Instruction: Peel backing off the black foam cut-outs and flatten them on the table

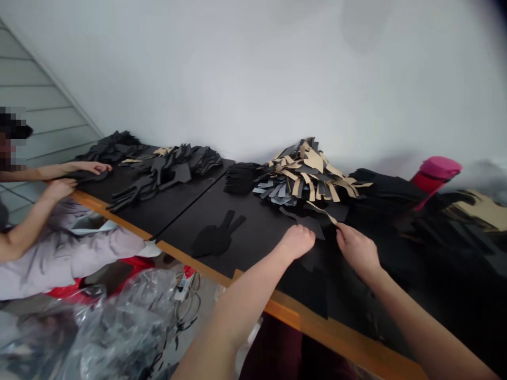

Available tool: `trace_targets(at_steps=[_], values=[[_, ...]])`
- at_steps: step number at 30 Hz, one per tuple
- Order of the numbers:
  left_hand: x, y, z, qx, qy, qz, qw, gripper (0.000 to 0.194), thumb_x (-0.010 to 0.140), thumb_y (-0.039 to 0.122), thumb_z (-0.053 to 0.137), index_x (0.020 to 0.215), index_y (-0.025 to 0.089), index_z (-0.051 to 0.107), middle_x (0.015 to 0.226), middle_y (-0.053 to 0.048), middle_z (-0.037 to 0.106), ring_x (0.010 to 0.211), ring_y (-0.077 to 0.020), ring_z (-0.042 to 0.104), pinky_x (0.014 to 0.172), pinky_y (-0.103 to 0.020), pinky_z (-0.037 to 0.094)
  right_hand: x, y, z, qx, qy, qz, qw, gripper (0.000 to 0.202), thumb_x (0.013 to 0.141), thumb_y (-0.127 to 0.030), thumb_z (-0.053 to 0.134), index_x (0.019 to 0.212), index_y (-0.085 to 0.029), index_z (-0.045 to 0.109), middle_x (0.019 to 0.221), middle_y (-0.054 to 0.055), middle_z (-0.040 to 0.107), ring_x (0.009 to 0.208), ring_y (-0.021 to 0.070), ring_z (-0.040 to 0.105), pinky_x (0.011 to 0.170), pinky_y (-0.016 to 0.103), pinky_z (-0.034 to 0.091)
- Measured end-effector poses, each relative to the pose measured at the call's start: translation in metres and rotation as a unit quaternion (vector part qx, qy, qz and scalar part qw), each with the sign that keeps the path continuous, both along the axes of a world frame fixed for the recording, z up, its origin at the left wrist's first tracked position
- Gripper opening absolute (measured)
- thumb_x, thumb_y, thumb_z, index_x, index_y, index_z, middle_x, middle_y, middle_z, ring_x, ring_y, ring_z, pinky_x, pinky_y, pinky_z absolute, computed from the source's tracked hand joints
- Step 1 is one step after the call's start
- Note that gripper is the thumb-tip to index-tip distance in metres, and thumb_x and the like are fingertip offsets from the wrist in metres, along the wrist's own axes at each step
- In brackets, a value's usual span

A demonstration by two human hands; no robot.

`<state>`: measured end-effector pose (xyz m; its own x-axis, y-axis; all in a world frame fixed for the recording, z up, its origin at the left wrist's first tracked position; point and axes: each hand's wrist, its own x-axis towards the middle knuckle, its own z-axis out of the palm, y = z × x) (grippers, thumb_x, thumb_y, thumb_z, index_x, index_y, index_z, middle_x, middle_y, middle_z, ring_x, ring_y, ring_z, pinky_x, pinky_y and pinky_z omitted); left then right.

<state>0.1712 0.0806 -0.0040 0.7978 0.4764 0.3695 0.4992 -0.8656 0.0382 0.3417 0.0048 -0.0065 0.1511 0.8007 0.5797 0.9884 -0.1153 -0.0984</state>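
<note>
My left hand is closed with curled fingers on a dark grey cut-out piece, which lies at the table's middle. Between the thumb and fingers of my right hand is the end of a thin tan strip; its other end reaches left toward the heap. Just beyond both hands rises a heap of tan and grey cut pieces. A black cut-out with two prongs lies flat to the left of my left hand. Black sheet material lies below my hands, near the table edge.
A pink roll-like object stands at the back right, among black pieces. A neat black stack sits left of the heap. Farther left, a co-worker's hands handle a black piece. Clear plastic bags and a power strip are below.
</note>
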Motion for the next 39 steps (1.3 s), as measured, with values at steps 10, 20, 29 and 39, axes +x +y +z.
trace_targets(at_steps=[10, 20, 29, 39], values=[[-0.062, -0.039, 0.066, 0.066, -0.116, 0.034, 0.99, 0.025, 0.092, 0.016, 0.031, 0.101, 0.015, 0.054, 0.095, -0.008, 0.056, 0.093, -0.0192, 0.051, 0.079, -0.033, 0.042, -0.046, -0.014, 0.046, -0.037, 0.21, 0.294, 0.932, 0.038, 0.083, -0.032, 0.053, 0.119, -0.02, 0.055, 0.117, 0.008, 0.059, 0.109, 0.0246, 0.055, 0.094, 0.04, 0.045], [-0.103, -0.139, 0.01, -0.235, -0.543, 0.189, 0.784, 0.025, 0.084, 0.024, 0.055, 0.107, 0.019, 0.046, 0.111, -0.01, 0.045, 0.099, -0.0172, 0.05, 0.085, -0.032, 0.044, -0.105, -0.064, 0.056, -0.006, 0.819, 0.181, 0.545, 0.047, 0.068, -0.035, 0.074, 0.111, -0.022, 0.061, 0.107, 0.007, 0.065, 0.095, 0.0254, 0.062, 0.076, 0.038, 0.054], [-0.094, -0.144, -0.004, -0.552, -0.584, 0.117, 0.584, 0.022, 0.081, 0.034, 0.058, 0.091, 0.017, 0.049, 0.082, -0.001, 0.054, 0.072, -0.0096, 0.053, 0.068, -0.023, 0.045, -0.128, -0.093, 0.026, -0.04, 0.851, 0.197, 0.485, 0.039, 0.073, -0.032, 0.071, 0.106, -0.018, 0.059, 0.102, 0.007, 0.063, 0.09, 0.0202, 0.06, 0.079, 0.034, 0.051], [-0.104, -0.147, 0.002, -0.535, -0.578, 0.145, 0.599, 0.021, 0.079, 0.033, 0.059, 0.09, 0.017, 0.05, 0.078, 0.001, 0.053, 0.065, -0.008, 0.05, 0.06, -0.02, 0.042, -0.109, -0.1, 0.02, -0.097, 0.769, 0.168, 0.609, 0.033, 0.075, -0.04, 0.069, 0.096, -0.017, 0.057, 0.088, 0.003, 0.058, 0.077, 0.013, 0.056, 0.069, 0.026, 0.051]])
